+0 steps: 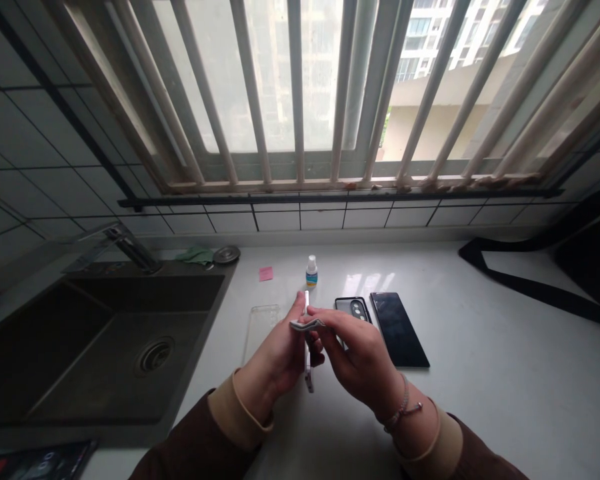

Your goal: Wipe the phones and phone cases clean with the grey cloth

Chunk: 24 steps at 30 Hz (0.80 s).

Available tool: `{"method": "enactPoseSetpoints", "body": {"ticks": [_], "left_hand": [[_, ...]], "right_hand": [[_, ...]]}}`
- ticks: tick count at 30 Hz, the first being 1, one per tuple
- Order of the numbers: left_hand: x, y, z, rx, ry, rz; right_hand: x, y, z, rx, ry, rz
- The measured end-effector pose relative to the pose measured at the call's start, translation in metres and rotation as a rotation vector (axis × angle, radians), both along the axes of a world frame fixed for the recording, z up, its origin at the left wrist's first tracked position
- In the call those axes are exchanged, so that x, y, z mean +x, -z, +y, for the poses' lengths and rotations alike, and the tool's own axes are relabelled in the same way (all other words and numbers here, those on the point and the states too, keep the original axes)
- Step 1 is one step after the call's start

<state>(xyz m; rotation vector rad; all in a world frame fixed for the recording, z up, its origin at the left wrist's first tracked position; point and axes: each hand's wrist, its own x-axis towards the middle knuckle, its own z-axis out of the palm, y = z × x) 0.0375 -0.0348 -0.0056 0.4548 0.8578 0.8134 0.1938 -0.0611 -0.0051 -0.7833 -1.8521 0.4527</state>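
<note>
Simply, left hand (275,350) grips one smartphone (308,373); right hand (360,353) pinches one folded cloth (306,325).

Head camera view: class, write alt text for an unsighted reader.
The left hand holds a pale smartphone on edge; the right hand presses a folded cloth to it, above a white countertop. A black phone lies nearby.
</note>
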Motion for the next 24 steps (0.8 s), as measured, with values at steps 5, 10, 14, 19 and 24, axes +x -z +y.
{"method": "enactPoseSetpoints", "body": {"ticks": [5,10,14,19,24], "left_hand": [[-0.001,0.000,0.006,-0.034,-0.099,-0.045],[0.000,-0.003,0.008,-0.147,-0.238,-0.054],[0.001,-0.015,0.004,-0.200,-0.210,-0.086],[-0.003,-0.021,0.004,-0.256,-0.184,-0.129],[-0.011,-0.014,0.010,-0.196,-0.196,-0.236]], "right_hand": [[-0.003,-0.008,-0.006,0.026,-0.122,0.029],[-0.003,-0.014,-0.012,0.090,-0.234,0.041],[-0.002,-0.016,-0.015,0.088,-0.267,0.013],[-0.003,-0.013,-0.016,0.135,-0.235,-0.086],[-0.004,-0.013,-0.015,0.171,-0.155,-0.167]]}}
